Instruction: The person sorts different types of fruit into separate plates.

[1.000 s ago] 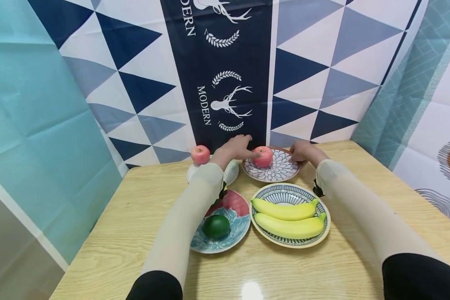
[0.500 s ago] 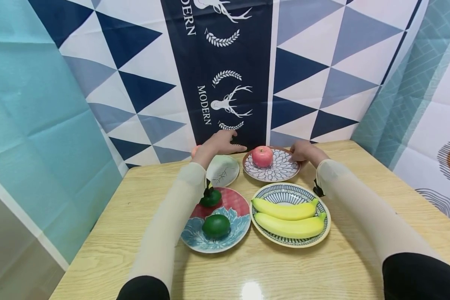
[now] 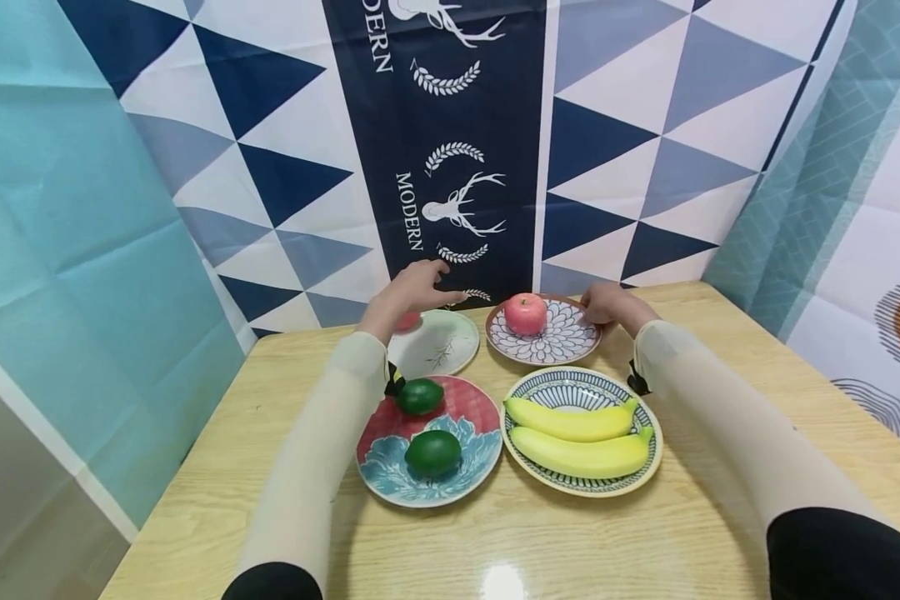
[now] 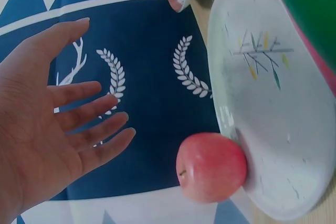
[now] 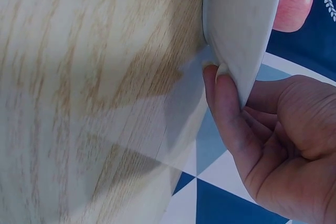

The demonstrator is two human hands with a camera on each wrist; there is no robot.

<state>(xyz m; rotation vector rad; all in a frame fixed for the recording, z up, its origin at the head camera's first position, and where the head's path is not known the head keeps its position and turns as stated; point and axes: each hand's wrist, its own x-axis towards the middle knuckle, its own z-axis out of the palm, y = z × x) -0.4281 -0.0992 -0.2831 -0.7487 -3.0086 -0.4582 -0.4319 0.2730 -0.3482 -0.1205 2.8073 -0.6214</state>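
Observation:
My right hand point(image 3: 607, 302) pinches the right rim of a brown-edged plate with a petal pattern point(image 3: 570, 340); in the right wrist view its fingertips lie under the plate, thumb on the other side. A red apple point(image 3: 525, 314) sits on the left part of that plate. My left hand point(image 3: 412, 292) hangs in the air with its fingers spread and nothing in them, above a pale green plate point(image 3: 453, 350). Another red apple point(image 4: 211, 167) rests at this plate's far left side, partly hidden by the left hand in the head view.
Nearer stands a red and blue plate point(image 3: 390, 483) with two dark green oval fruits point(image 3: 432, 452). Right of it, a patterned plate point(image 3: 562, 382) bears two bananas point(image 3: 577, 450). A patterned cloth wall point(image 3: 465, 117) rises behind the wooden table point(image 3: 217, 500).
My left hand has left the apple on the petal-patterned plate and moved left, over the pale green plate. My right hand has stayed at the rim.

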